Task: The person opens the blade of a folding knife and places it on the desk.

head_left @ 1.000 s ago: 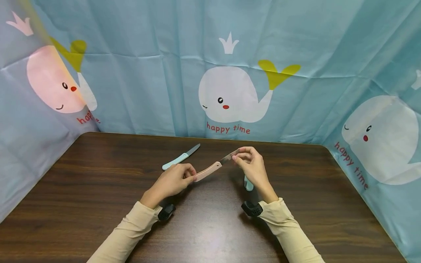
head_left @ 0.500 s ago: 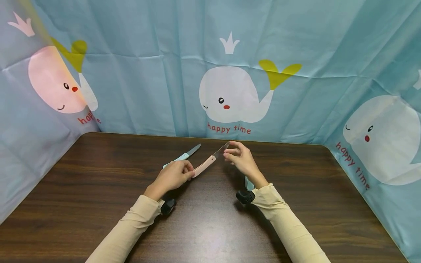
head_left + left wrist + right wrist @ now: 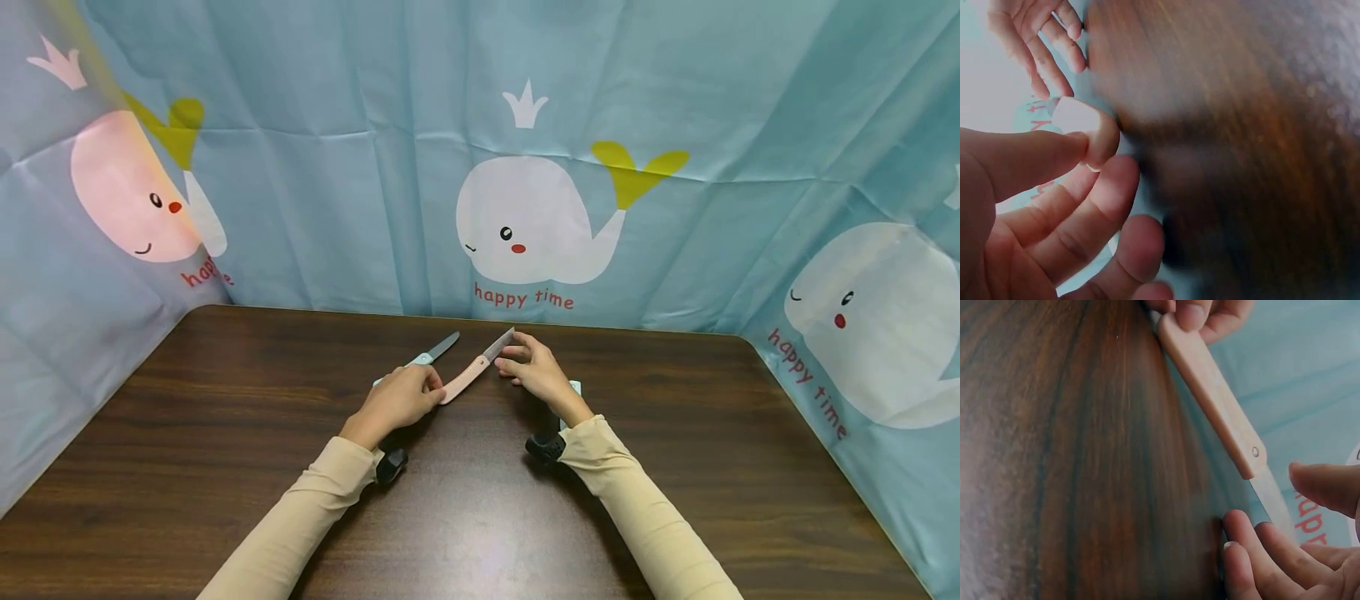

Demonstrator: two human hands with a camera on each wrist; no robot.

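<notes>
My left hand (image 3: 399, 398) pinches the butt end of a pink-handled folding knife (image 3: 465, 380) between thumb and fingers. The knife slants up to the right, blade (image 3: 498, 343) unfolded, above the table. Beside that blade is my right hand (image 3: 536, 371); in the right wrist view its thumb (image 3: 1329, 487) stands apart from the blade, while the fingers lie close along the other side. Only the handle's end (image 3: 1085, 125) shows clearly in the left wrist view. Partly behind the left hand lies a light blue folding knife (image 3: 426, 358) with its blade out.
Another light blue folding knife (image 3: 574, 388) lies under the right wrist, mostly hidden. The dark wooden table (image 3: 187, 467) meets a blue curtain (image 3: 315, 208) with whale prints along its back and sides.
The right thumb and fingers have let go of the blade, and that hand has moved left. The pink knife has shifted slightly left and tilted more steeply, still in the left hand.
</notes>
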